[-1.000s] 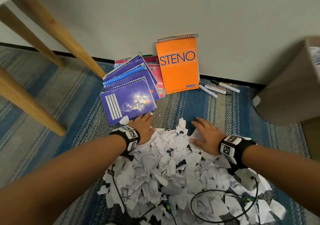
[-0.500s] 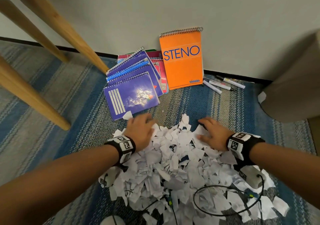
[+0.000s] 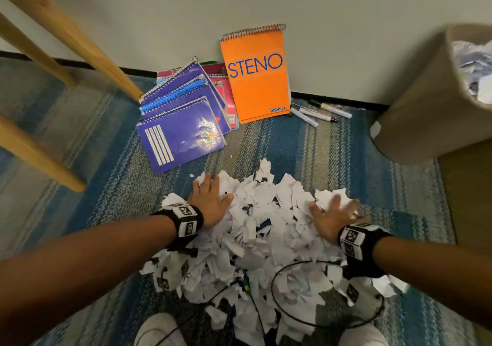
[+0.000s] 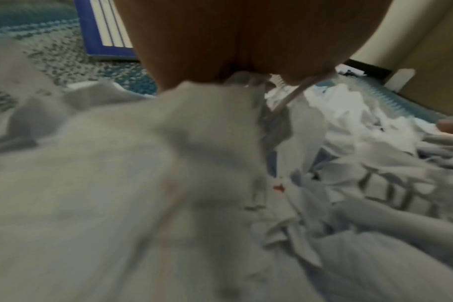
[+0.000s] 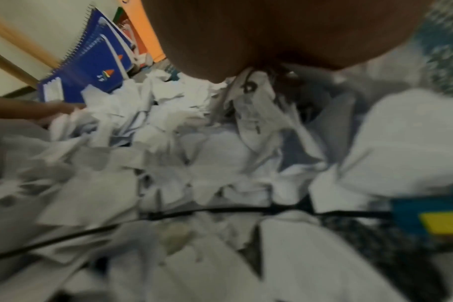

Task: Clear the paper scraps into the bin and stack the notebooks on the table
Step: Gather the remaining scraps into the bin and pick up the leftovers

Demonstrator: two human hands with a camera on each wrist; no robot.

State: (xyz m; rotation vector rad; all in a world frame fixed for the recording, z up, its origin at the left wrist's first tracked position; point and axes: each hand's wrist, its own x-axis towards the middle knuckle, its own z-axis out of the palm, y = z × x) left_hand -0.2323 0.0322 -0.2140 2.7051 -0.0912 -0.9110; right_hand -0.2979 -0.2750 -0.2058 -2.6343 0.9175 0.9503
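A heap of white paper scraps lies on the striped rug in front of me. My left hand lies flat on the heap's left side, fingers straight. On the right side my right hand presses down with fingers spread. Beyond the heap lie several fanned purple spiral notebooks, with pink ones behind them. An orange STENO pad leans on the wall. The tan bin stands at the right, with paper inside. In both wrist views the palms sit over blurred scraps.
Wooden table legs slant across the left. Several markers lie by the wall to the right of the orange pad. Black cables loop over the near scraps. My white shoes show at the bottom edge.
Both hands have drawn back toward me across the scraps and spread wider apart, dragging paper along. The heap's far edge now sits clear of the purple notebooks.
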